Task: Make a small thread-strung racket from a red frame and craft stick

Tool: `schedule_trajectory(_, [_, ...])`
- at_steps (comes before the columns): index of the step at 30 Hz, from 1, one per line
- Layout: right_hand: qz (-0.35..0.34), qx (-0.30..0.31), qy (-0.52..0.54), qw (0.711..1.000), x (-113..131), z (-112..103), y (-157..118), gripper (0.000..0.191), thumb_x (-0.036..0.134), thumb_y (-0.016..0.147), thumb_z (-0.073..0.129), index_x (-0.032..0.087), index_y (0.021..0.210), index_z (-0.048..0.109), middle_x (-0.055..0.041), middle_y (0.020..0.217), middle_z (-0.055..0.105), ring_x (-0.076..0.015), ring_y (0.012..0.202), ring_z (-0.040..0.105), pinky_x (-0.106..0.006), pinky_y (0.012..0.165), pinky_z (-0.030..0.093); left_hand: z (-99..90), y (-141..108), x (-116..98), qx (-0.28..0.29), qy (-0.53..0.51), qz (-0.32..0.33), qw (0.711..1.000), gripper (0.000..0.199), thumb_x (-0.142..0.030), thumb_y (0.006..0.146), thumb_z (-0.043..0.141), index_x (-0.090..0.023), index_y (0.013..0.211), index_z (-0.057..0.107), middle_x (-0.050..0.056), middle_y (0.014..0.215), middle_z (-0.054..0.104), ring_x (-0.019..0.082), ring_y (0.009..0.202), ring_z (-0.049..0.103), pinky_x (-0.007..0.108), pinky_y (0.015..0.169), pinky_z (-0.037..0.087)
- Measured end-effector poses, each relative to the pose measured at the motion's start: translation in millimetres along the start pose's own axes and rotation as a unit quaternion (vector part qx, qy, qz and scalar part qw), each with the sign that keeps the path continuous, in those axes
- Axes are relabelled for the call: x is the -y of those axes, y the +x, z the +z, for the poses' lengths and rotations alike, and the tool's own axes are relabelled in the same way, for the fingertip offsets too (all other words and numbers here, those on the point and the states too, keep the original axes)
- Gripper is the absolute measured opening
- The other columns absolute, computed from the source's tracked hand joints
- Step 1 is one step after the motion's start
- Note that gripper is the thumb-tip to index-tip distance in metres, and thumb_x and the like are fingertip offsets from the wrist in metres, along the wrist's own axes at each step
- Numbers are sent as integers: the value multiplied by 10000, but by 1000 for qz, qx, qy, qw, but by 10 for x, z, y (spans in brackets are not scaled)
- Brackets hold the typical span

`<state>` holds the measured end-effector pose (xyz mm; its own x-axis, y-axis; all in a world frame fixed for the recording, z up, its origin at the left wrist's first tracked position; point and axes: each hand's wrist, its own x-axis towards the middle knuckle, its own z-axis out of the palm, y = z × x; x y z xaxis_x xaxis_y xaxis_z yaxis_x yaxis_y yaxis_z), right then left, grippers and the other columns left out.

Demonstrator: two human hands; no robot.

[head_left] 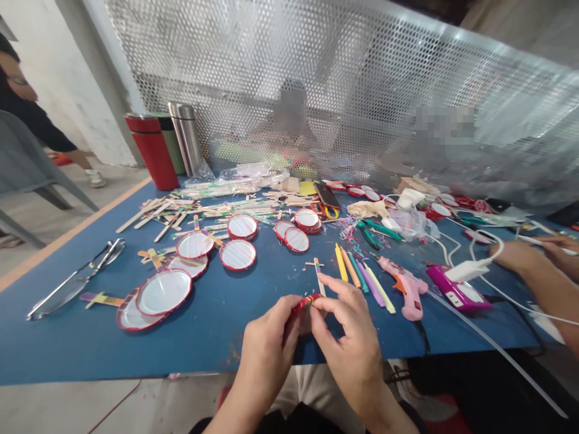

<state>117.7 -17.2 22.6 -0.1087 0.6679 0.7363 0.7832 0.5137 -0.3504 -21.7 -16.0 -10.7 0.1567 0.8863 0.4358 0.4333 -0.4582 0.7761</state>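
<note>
My left hand (268, 339) and my right hand (351, 328) meet near the table's front edge. Both grip a small red-rimmed disc (308, 302), tilted so its rim shows and its face is mostly hidden by my fingers. The thumb and index finger of my right hand pinch at the rim. Just beyond my fingers lies a craft-stick cross (318, 276) with coloured marks. Similar red-rimmed white discs lie to the left, among them a large one (164, 292) overlapping another, and one (237, 254) nearer the middle.
Right of my hands lie several coloured glue sticks (357, 271), a pink glue gun (407, 288) and a purple power strip (456, 290) with cables. Eyeglasses (76, 283) rest at left. Tumblers (154, 150) stand before a perforated metal screen (253, 72). A co-worker's hand (515, 260) is at right.
</note>
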Motion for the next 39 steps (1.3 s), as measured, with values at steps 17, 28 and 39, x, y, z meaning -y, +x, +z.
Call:
schedule_trajectory(17, [146,-5,76,986,-25,-59,43,109,161,843,543,199,743,563,-118,1120,645,-227,1102,585,-372,919,463,20,8,-13,-11,12,78,997,152,-140,931,485,-233,1027,558,-4,870,679,96,733,658,160,656,497])
schedule_trajectory(28, [131,3,82,988,-36,-92,52,108,138,842,546,211,764,563,-84,1113,650,-209,1094,594,-362,921,471,21,16,20,-17,9,100,995,162,-133,926,491,-231,1031,567,-4,834,684,85,701,658,137,614,491])
schedule_trajectory(39, [60,2,19,998,-28,-82,56,125,111,833,538,211,759,537,-117,1130,638,-252,1093,587,-433,895,469,14,25,16,-3,-15,79,997,162,-137,922,501,-224,1031,583,2,835,684,88,708,651,150,650,499])
